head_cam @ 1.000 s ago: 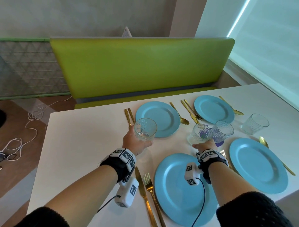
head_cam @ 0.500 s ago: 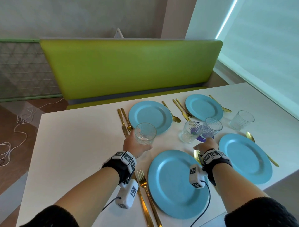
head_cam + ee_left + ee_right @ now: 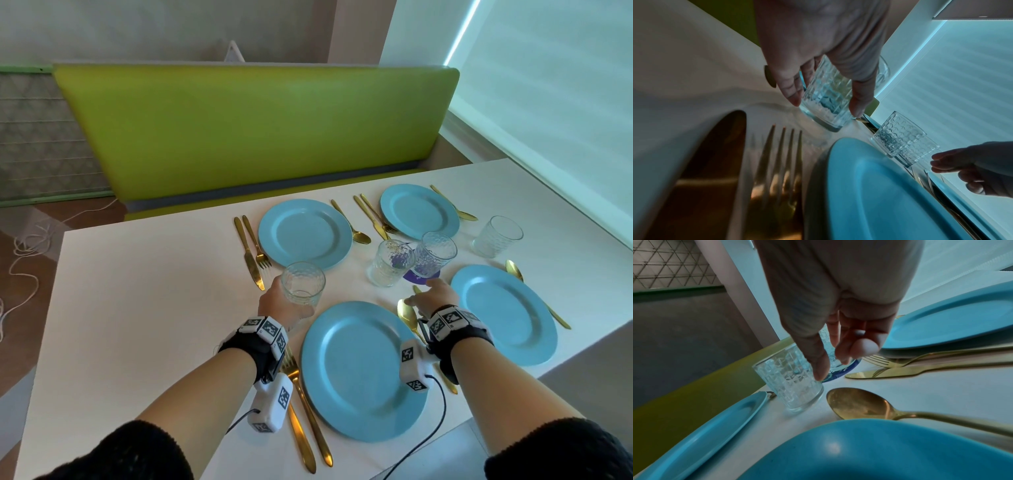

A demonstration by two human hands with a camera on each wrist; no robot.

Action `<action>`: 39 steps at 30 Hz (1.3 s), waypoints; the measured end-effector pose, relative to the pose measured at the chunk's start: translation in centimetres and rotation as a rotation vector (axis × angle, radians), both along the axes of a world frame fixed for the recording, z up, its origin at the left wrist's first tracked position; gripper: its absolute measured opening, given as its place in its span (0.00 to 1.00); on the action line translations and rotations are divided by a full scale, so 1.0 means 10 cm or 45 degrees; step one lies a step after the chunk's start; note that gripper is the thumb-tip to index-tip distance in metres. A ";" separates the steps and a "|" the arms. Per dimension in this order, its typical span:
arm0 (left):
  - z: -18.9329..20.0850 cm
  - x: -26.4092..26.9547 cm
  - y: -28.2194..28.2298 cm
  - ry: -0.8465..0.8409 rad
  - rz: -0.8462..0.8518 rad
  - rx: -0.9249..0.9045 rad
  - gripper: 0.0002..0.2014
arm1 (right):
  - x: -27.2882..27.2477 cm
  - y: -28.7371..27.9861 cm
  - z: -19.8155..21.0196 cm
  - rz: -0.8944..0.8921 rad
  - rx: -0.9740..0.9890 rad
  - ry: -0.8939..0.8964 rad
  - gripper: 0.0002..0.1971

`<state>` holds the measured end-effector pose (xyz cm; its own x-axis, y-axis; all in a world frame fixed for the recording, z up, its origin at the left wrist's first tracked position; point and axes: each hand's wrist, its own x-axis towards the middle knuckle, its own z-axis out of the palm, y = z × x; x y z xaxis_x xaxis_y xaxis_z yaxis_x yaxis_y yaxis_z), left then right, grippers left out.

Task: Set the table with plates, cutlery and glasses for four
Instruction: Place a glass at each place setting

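Observation:
Four blue plates lie on the white table [image 3: 144,329], each with gold cutlery beside it. My left hand [image 3: 286,306] grips a patterned clear glass [image 3: 303,282] just beyond the near plate [image 3: 363,370], above its fork [image 3: 294,370]. In the left wrist view, thumb and fingers wrap the glass [image 3: 826,97] low over the table. My right hand [image 3: 430,296] is empty, fingers relaxed, just short of two glasses at the centre: one [image 3: 392,262] on the bare table, the other [image 3: 435,253] on a purple coaster [image 3: 423,277]. A fourth glass [image 3: 498,236] stands by the right plate [image 3: 503,313].
A green bench [image 3: 257,133] runs behind the table's far edge. A gold spoon [image 3: 857,404] lies under my right hand between the near and right plates. The left part of the table holds nothing. Cables lie on the floor [image 3: 24,246] at the left.
My right hand let go of the centre glass and drew back towards me. My left hand brought its glass nearer, from beside the far left plate towards the near plate.

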<state>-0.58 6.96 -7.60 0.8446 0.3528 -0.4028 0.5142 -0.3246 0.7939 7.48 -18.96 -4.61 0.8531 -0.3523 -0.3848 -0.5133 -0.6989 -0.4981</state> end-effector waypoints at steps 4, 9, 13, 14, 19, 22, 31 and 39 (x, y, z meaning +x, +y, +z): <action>-0.02 0.01 -0.02 0.016 -0.033 0.033 0.40 | -0.01 -0.04 0.01 -0.005 0.005 -0.023 0.30; -0.03 0.03 -0.04 0.016 -0.058 0.049 0.41 | 0.01 -0.09 -0.03 -0.017 -0.003 -0.025 0.30; -0.03 0.04 -0.04 0.012 -0.066 0.043 0.41 | 0.03 -0.12 -0.10 -0.035 0.042 0.001 0.35; -0.03 0.04 -0.04 0.015 -0.075 0.044 0.41 | 0.04 -0.12 -0.11 -0.047 0.060 0.002 0.35; -0.02 0.05 0.01 0.024 -0.114 0.018 0.43 | 0.04 -0.09 -0.11 -0.063 0.098 0.004 0.32; -0.02 0.04 0.05 0.034 -0.138 0.015 0.45 | 0.04 -0.07 -0.11 -0.064 0.096 0.003 0.33; -0.03 0.01 0.11 0.054 -0.161 0.043 0.45 | 0.02 -0.10 -0.17 -0.076 0.060 0.010 0.34; -0.03 -0.04 0.11 0.058 -0.162 0.091 0.45 | -0.02 -0.12 -0.18 -0.076 0.052 0.019 0.34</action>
<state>-0.96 8.03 -7.91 0.8656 0.2732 -0.4196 0.5005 -0.4444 0.7430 7.24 -20.16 -6.37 0.8253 -0.3859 -0.4123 -0.5608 -0.6459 -0.5180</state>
